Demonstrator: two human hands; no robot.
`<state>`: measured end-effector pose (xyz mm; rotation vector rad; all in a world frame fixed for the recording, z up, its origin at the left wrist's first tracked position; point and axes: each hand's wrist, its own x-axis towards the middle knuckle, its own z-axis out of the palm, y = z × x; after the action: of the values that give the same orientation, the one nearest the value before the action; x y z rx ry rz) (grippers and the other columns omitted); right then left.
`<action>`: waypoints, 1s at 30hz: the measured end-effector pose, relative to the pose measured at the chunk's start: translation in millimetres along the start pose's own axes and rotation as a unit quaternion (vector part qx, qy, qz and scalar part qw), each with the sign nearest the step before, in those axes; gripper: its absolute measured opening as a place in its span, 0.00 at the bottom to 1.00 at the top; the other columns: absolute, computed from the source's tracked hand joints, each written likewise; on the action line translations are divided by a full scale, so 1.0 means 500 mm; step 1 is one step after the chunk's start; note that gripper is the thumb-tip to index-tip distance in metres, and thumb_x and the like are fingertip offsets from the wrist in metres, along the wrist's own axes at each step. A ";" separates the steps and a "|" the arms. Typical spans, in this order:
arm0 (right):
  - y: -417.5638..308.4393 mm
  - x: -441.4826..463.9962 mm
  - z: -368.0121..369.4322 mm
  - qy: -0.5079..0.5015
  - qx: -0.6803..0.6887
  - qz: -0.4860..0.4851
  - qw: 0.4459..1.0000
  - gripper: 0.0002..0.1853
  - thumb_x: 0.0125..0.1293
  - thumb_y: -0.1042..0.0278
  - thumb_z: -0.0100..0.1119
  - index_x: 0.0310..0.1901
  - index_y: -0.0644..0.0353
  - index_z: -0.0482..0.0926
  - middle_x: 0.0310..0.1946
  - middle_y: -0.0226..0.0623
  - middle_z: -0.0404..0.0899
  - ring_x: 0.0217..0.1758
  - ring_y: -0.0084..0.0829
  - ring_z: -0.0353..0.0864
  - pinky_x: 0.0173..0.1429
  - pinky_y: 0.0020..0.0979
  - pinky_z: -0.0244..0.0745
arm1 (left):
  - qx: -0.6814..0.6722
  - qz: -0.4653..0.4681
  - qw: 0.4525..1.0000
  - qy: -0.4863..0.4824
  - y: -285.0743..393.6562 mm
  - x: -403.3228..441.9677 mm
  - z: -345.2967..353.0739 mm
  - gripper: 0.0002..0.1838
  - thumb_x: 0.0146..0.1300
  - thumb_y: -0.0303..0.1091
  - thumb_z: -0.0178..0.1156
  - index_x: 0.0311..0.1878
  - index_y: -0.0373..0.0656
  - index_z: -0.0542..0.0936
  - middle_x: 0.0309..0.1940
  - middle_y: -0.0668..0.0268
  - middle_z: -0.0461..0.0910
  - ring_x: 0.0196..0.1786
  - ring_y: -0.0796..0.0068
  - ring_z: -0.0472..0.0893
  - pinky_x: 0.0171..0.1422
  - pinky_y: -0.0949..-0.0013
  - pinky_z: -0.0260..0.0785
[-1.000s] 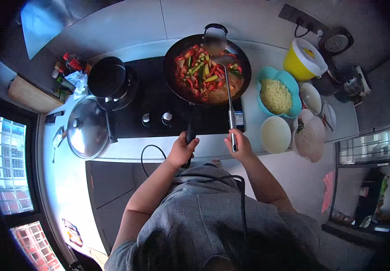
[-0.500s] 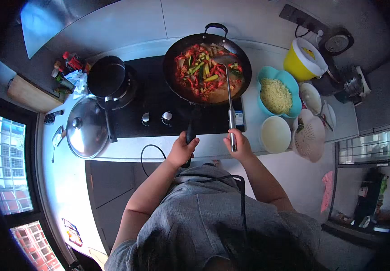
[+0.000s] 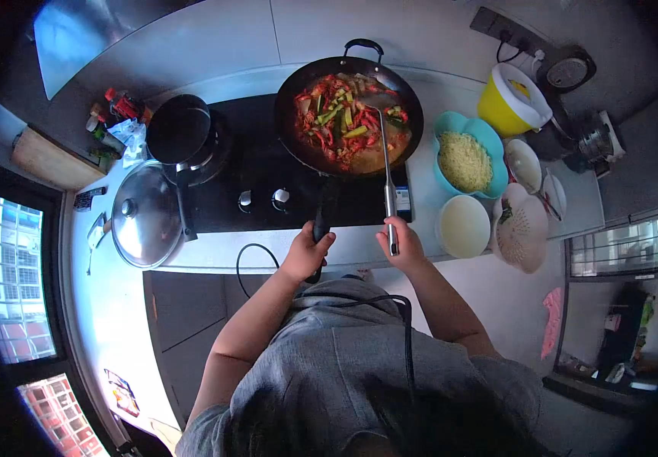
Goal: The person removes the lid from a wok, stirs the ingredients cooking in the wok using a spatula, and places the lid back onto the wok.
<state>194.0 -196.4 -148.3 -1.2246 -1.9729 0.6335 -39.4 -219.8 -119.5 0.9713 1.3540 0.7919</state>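
Observation:
A black wok (image 3: 286, 129) stands on the right side of the stove. Red crayfish-like pieces, green strips and brownish broth make up the food (image 3: 335, 114) inside it. My left hand (image 3: 308, 251) is wrapped round the wok's long black handle (image 3: 327, 206). In my right hand (image 3: 401, 242) is the lower end of a long metal spatula (image 3: 388, 167), gripped between thumb and fingers. The spatula reaches up over the wok's near rim, and its head lies in the food on the right side, partly covered by broth.
Left of the wok are a black saucepan (image 3: 179, 129) and a glass lid (image 3: 146, 217). On the right stand a turquoise bowl (image 3: 445, 179) of pale crumbly food, a cream bowl (image 3: 464, 227), a colander (image 3: 522, 232) and a yellow container (image 3: 504, 107). A black cable (image 3: 401, 298) crosses my front.
The spatula's head has sunk a little deeper into the broth, so less of it shows. Both hands keep their grips and have hardly moved.

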 end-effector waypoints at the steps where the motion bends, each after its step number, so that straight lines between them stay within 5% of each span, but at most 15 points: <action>1: 0.000 0.000 0.000 0.000 0.000 0.000 1.000 0.20 0.55 0.72 0.62 0.47 0.57 0.65 0.26 0.36 0.74 0.27 0.35 0.77 0.32 0.34 0.72 | 0.002 0.000 1.000 -0.001 -0.002 0.001 -0.001 0.16 0.62 0.41 0.57 0.41 0.40 0.66 0.21 0.68 0.69 0.20 0.78 0.71 0.22 0.73 0.68; 30: 0.001 0.001 -0.002 -0.003 -0.010 -0.015 1.000 0.22 0.54 0.71 0.63 0.48 0.57 0.64 0.26 0.37 0.75 0.27 0.38 0.78 0.32 0.35 0.72 | 0.007 -0.002 1.000 0.002 -0.008 0.003 0.000 0.15 0.62 0.40 0.57 0.43 0.41 0.67 0.20 0.68 0.69 0.20 0.79 0.71 0.23 0.74 0.68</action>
<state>195.0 -195.9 -147.8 -1.2054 -2.0025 0.6040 -39.4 -219.9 -123.9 0.9784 1.3663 0.7816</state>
